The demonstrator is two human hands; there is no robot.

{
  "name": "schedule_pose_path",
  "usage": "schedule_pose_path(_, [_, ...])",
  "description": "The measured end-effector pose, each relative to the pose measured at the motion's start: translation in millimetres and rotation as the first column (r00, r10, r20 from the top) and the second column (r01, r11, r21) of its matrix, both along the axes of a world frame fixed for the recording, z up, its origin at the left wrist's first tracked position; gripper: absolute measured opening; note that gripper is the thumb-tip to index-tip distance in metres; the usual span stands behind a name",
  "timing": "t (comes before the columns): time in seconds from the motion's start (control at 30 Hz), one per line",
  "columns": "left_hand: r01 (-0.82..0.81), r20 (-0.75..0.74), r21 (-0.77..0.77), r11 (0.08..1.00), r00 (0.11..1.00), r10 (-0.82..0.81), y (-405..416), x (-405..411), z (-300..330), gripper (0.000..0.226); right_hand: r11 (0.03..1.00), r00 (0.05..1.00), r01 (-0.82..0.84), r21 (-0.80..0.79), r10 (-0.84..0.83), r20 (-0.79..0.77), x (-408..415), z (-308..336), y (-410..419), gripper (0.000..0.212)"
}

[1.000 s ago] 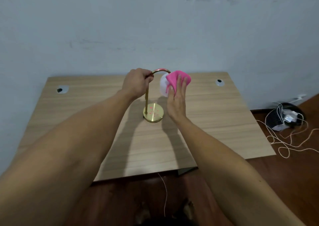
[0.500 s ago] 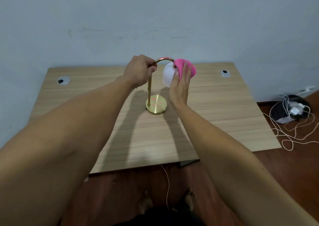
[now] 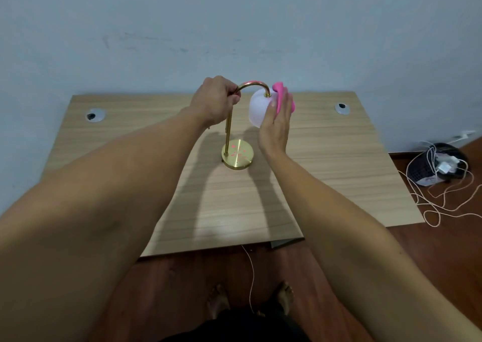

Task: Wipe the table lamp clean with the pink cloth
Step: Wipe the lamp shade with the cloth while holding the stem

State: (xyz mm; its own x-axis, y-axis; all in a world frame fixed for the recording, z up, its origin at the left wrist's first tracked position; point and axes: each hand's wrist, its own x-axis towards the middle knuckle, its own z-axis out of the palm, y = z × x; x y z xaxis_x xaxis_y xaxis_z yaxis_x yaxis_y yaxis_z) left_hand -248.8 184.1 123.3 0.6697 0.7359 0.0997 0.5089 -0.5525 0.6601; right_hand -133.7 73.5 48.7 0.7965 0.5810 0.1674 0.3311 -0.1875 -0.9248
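1. A pale blue-grey wall (image 3: 234, 28) is seen behind a wooden table (image 3: 326, 180), which stands on a dark red-brown floor (image 3: 430, 250).
2. Two round cable grommets are set into the table top, one near the far left corner (image 3: 95, 114) and one near the far right corner (image 3: 342, 108).
3. The table lamp (image 3: 236, 153) is placed near the middle of the table, standing upright on its round gold base, with a gold stem curving over at the top to a white shade (image 3: 258, 110) that hangs on the right side.
4. The curved top of the stem is gripped by the left hand (image 3: 216, 100), its fingers clenched around the metal.
5. The pink cloth (image 3: 280, 96) is pressed against the right side of the shade by the right hand (image 3: 276, 127), which is held flat with fingers extended; the cloth is pinned between palm and shade.
6. On the floor to the right of the table a dark perforated basket (image 3: 420, 170) is seen, holding white items that cannot be identified clearly.
7. A tangled pale cord (image 3: 440, 206) is spread over the basket and across the floor beside it.
8. Bare feet (image 3: 216, 300) are visible at the lower edge, on the floor in front of the table.
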Motion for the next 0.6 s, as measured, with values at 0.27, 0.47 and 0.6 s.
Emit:
schedule_pose_path(0.27, [-0.004, 0.004, -0.006, 1.000, 1.000, 0.004, 0.0, 1.2, -2.7, 0.016, 0.993, 0.977, -0.098, -0.062, 0.108, 0.185, -31.5, -43.3, -34.9, 0.062])
schedule_pose_path(0.47, [-0.019, -0.017, -0.016, 1.000, 1.000, 0.019, 1.5, 1.2, -2.4, 0.017, 1.000, 1.000, 0.019, -0.015, -0.019, 0.013, -5.9, -0.5, -1.0, 0.058])
schedule_pose_path(0.6, [-0.009, -0.016, -0.016, 1.000, 1.000, 0.009, 1.9, 2.0, -1.9, 0.017, 0.990, 0.952, -0.064, -0.122, 0.098, 0.291, -21.8, -18.3, -12.9, 0.059])
